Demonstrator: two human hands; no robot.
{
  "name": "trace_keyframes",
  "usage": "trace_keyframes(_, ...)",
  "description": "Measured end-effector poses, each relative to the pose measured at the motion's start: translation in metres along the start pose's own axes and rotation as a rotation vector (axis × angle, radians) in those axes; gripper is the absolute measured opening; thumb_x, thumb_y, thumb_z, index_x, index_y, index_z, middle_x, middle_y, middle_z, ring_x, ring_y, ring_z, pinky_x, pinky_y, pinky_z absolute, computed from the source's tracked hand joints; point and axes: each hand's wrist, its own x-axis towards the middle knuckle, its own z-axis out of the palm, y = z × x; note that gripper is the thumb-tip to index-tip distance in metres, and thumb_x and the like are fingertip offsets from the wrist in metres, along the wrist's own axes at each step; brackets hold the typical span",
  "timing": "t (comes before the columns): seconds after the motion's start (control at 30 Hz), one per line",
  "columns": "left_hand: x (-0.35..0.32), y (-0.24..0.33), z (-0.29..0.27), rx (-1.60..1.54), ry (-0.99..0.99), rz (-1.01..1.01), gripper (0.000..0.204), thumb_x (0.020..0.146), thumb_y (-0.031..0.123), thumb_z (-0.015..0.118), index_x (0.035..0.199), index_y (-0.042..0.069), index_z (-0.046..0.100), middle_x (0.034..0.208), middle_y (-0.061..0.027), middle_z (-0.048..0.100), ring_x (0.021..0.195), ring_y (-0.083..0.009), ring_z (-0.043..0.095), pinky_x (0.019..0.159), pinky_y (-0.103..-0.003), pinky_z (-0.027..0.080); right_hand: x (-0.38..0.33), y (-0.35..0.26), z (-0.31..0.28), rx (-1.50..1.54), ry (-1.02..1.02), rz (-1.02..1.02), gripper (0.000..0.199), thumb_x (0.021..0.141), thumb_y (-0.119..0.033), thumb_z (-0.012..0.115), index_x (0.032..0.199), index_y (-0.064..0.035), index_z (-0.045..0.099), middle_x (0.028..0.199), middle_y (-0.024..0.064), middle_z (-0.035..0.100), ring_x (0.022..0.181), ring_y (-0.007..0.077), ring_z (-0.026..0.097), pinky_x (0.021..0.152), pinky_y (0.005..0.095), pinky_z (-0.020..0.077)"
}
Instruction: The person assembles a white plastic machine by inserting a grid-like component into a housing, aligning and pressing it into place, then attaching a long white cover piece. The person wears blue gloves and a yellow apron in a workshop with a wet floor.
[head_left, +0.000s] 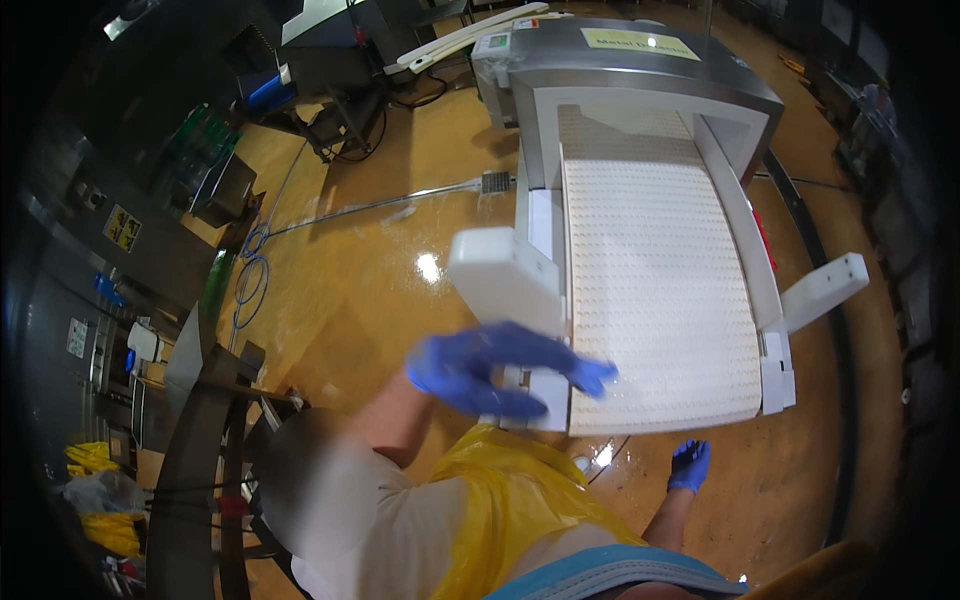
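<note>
White belt (660, 280) at approx 2–3 o'clock, running into steel machine (645, 65) at 1. L hand (460, 362) (blue glove, a bit blurry) nr 6, fingertips over belt's L edge, can't tell if touching; its grip's apart, thumb well off the fingers, nothing seen in it. R hand (690, 464), also gloved, at 4, over wet floor (640, 520), just off belt's near end; can't tell if its grip's apart or together. Yellow apron (490, 490) at 6, blue hose (262, 285) at 9.
</note>
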Motion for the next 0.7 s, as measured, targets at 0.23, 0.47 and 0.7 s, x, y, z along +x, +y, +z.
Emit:
trace_keyframes(0.23,-0.021,-0.108,-0.314,0.714,0.800,-0.092,0.027,0.101,0.007,0.061,0.124,0.002,0.073,0.106,-0.0112,0.073,0.097,-0.0197,0.072,0.089,-0.033,0.056,-0.136,0.047,0.128,0.163,0.015,-0.081,0.081,0.103,-0.069,0.048,0.157,-0.0093,0.045,0.155,0.0124,0.052,0.138,0.0296,0.051,0.114,0.0459,0.0413)
trace_keyframes(0.47,0.064,-0.248,-0.535,1.192,0.633,-0.024,0.031,0.101,0.017,0.055,0.122,0.009,0.076,0.117,-0.0218,0.071,0.113,-0.0393,0.065,0.102,-0.045,0.052,-0.195,0.108,0.221,0.307,-0.050,-0.333,0.071,0.111,-0.056,0.038,0.162,-0.0058,0.038,0.166,0.0127,0.043,0.150,0.0302,0.043,0.123,0.0415,0.0364)
trace_keyframes(0.7,0.115,-0.281,-0.627,1.318,0.215,-0.197,0.039,0.101,0.030,0.050,0.120,0.012,0.078,0.119,-0.0291,0.070,0.114,-0.0469,0.065,0.105,-0.051,0.050,-0.205,0.115,0.227,0.215,-0.031,-0.440,0.065,0.111,-0.050,0.045,0.158,-0.0046,0.044,0.160,0.0105,0.050,0.142,0.0243,0.053,0.119,0.0364,0.0416)
